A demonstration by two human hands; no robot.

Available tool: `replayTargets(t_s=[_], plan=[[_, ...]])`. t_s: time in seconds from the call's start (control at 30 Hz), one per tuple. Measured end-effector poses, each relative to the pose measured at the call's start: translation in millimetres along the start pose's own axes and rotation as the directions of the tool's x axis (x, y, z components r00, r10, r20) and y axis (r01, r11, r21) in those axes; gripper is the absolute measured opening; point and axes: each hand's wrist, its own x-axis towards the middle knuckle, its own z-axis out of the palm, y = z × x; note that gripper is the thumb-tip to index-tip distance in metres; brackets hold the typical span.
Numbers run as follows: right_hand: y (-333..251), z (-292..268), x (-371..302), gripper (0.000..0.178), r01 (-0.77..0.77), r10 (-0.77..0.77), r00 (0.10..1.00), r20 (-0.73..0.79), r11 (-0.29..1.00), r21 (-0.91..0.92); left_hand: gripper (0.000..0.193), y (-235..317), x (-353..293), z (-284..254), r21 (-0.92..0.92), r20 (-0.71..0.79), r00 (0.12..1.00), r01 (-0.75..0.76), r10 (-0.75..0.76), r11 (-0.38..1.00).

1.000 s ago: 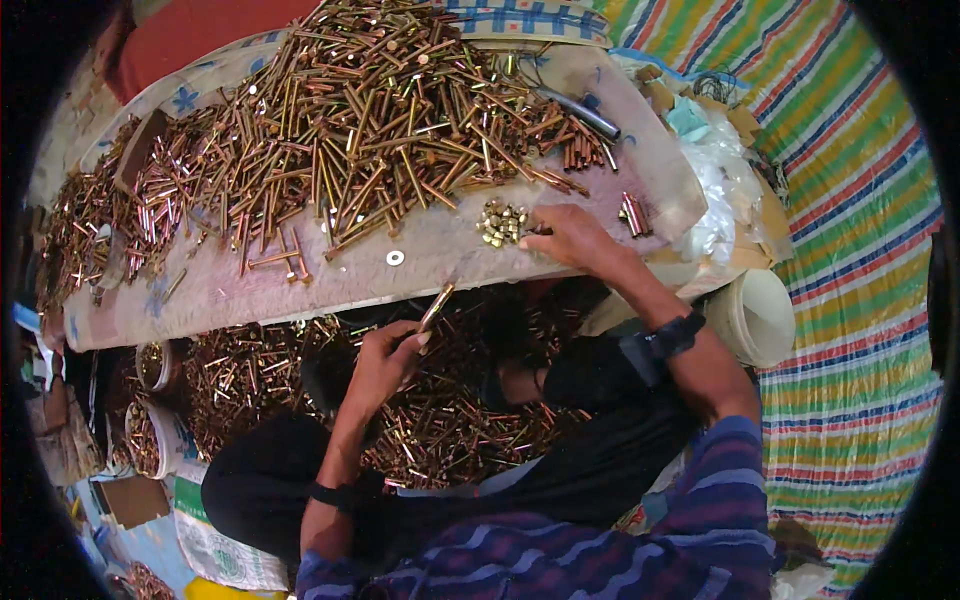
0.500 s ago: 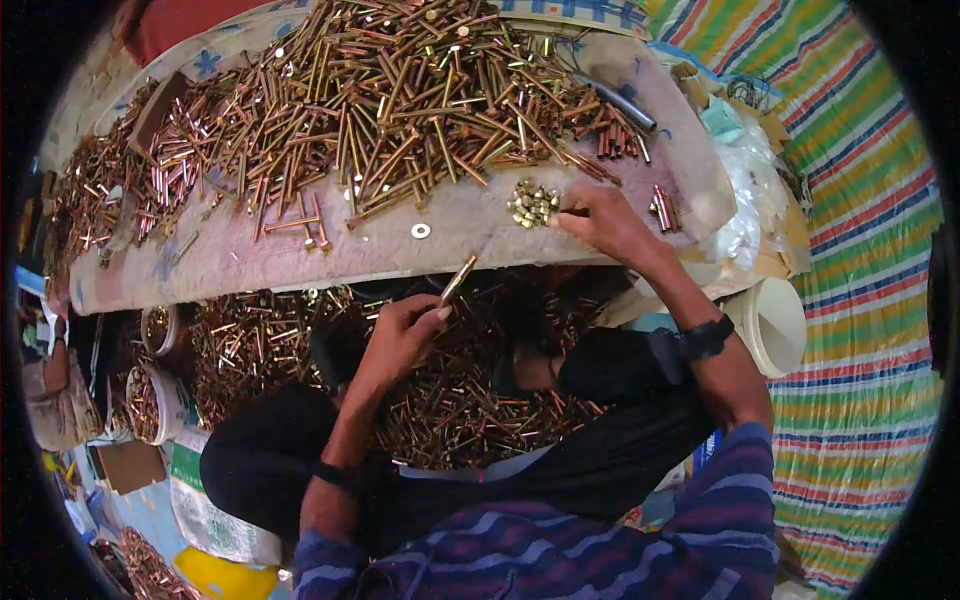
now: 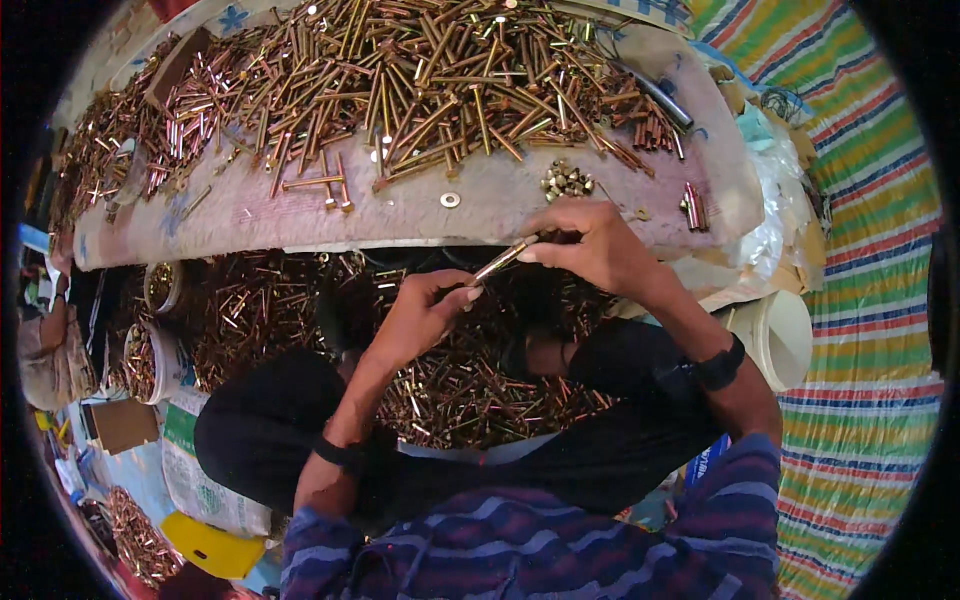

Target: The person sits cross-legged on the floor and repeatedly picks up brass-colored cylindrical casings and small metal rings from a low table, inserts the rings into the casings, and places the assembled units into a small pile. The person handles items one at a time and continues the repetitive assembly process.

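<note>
My left hand [image 3: 425, 312] is closed round the lower end of a shiny metal bolt [image 3: 502, 262], which tilts up to the right just off the table's near edge. Finger and thumb of my right hand [image 3: 600, 248] pinch the bolt's upper end. Any small piece between those fingertips is hidden. Beyond my right hand, a small heap of brassy nuts [image 3: 567, 180] lies on the cloth-covered table [image 3: 330, 222]. A flat washer [image 3: 451, 200] rests to their left. Behind them spreads a large pile of long golden bolts [image 3: 430, 95].
A dark metal rod [image 3: 655, 97] and a few short coppery pieces [image 3: 694, 206] lie at the table's right. Below the edge, many more bolts [image 3: 480, 400] fill the space between my legs. A white bucket [image 3: 785, 340] stands right; small tubs [image 3: 165, 362] stand left.
My right hand has moved from the nut heap down and left to the bolt's upper end. My left hand has moved slightly right and up, with the bolt tilted flatter.
</note>
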Motion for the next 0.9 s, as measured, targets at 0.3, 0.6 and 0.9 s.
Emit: replayTargets(t_s=[0.3,0.6,0.9], plan=[[-0.7,2.1,1.3,0.027,0.116,-0.114,0.993,0.023,0.988,-0.100,0.027,1.4,-0.9,-7.3,0.162,-0.020,0.999,-0.030,0.033,0.986],[-0.5,-0.8,-0.5,0.023,0.121,-0.118,0.992,0.036,0.987,-0.101,0.025,10.5,-2.4,-9.4,0.078,0.025,0.997,0.068,-0.070,0.995],[-7.4,-4.2,-3.7,0.018,0.015,-0.015,1.000,-0.002,1.000,0.019,0.025,10.9,-1.4,-11.3,0.068,0.016,0.995,0.099,-0.100,0.993]])
